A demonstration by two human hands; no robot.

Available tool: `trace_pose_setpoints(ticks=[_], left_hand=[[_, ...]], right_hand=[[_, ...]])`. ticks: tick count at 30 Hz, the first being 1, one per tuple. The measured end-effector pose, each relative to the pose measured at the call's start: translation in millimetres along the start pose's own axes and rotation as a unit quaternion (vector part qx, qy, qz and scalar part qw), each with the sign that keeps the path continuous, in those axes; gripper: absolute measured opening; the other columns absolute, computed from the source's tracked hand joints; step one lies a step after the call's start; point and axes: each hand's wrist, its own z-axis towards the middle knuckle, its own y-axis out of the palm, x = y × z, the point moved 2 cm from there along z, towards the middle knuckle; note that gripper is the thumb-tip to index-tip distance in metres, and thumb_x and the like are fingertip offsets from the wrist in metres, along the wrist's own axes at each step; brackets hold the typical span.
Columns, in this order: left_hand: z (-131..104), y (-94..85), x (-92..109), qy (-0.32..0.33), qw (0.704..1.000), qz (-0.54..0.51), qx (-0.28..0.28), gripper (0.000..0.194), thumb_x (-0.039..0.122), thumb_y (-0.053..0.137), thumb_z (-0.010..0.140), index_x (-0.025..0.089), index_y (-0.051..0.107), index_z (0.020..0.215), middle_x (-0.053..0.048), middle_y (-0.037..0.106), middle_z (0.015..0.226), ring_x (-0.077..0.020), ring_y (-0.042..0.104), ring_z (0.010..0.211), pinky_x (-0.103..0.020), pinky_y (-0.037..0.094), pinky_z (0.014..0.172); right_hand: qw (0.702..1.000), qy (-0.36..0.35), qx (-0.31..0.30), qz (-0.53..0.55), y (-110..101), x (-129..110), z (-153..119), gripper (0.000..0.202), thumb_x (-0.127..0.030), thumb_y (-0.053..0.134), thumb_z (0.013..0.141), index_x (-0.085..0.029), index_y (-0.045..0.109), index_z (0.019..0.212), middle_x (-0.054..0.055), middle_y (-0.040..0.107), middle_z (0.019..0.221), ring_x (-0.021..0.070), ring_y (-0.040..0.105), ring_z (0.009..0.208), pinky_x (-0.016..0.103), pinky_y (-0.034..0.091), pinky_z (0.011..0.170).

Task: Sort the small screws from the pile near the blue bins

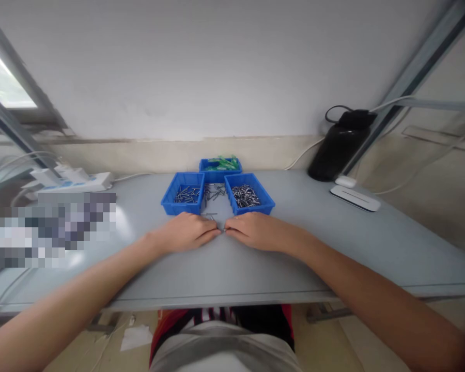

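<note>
My left hand [189, 231] rests at the middle of the table, its fingers pinched together; what they hold, if anything, is too small to make out. Facing it, fingertips almost meeting, my right hand [258, 231] is closed in a pinch, with a tiny glint of metal at its tips. Just beyond my left hand stands a blue bin [170, 208] with thin metal pin-like pieces [187, 195]. A second blue bin [269, 202], beyond my right hand, holds many short metal pieces [246, 196]. Loose metal pins [218, 191] lie between the bins.
Behind them, a third blue bin [213, 174] contains green pieces [227, 163]. At right stand a black bottle [339, 147] and a flat white device [355, 199]. A white power strip [95, 182] with cables lies at left, near a pixelated area. A wall closes off the back.
</note>
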Motion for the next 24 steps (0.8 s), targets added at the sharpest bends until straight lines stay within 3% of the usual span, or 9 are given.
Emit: trace_pose_setpoints(ticks=[24], left_hand=[[0.1,1.2,-0.7,0.011,1.0,0.003,0.001,0.037,0.041,0.03,0.099,0.02,0.059,0.091,-0.002,0.066,0.076,-0.0156,0.062,0.068,-0.025,0.038,0.057]], right_hand=[[1.0,-0.014,0.004,0.018,2.7,2.8,0.5,0.021,-0.024,0.041,0.094,-0.018,0.061,0.091,0.005,0.068,0.088,0.0182,0.062,0.083,0.028,0.042,0.073]])
